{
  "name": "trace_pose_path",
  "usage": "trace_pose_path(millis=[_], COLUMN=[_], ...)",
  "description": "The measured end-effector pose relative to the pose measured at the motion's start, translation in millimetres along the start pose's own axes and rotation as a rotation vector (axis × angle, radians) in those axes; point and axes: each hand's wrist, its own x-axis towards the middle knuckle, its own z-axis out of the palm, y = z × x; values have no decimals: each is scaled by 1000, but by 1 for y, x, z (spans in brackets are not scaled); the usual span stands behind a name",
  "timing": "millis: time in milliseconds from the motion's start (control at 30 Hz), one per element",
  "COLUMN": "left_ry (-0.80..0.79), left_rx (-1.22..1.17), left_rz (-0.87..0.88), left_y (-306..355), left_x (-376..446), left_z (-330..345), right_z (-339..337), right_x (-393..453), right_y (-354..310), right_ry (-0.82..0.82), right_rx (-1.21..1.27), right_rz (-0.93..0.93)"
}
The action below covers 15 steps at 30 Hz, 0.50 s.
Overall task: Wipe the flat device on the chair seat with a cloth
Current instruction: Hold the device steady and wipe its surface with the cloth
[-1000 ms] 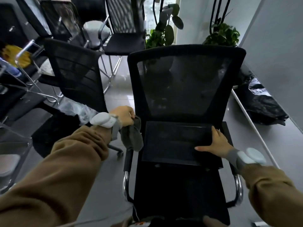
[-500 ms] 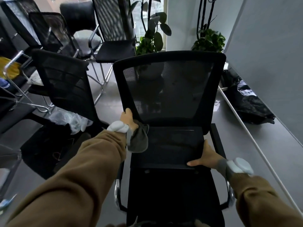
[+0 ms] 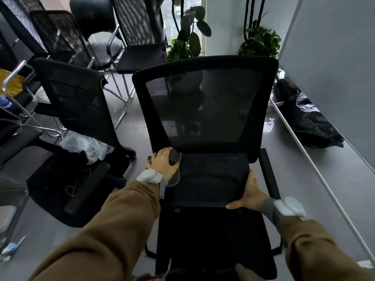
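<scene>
A flat black device lies on the seat of a black mesh chair, reaching to the backrest. My left hand presses a grey cloth onto the device's far left corner, with the cloth bunched under the palm and hanging out by the wrist. My right hand grips the device's near right corner, thumb on the front edge and fingers along its right side.
Several more black chairs crowd the left. A clear plastic bag lies on the floor between them. Potted plants stand behind the chair. A black bag lies by the grey wall on the right.
My left hand has carried the cloth from beside the chair's left armrest onto the device's far left corner. The right hand keeps its hold. My head has moved closer.
</scene>
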Motion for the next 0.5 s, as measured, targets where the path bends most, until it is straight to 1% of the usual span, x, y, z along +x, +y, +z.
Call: trace_pose_path(millis=[100,267,300,433,500], left_ry=[-96,-175,-162,-13,-12], left_rx=[-70,14,8,5,38], left_rz=[73,122,125,155,166], left_y=[-1,-2,-3,-3,1], left_x=[5,19,20,24,30], left_z=[0,-17,-22,-38,-47], right_z=[0,-1,-1,-2,-2], right_x=[0,1,1,2,3], right_y=[2,3,4,5,6], right_ry=[-3,-8,-5,4,11], right_rx=[-14,-8,-7,8,4], right_rz=[-13,-27,-29,-47,-56])
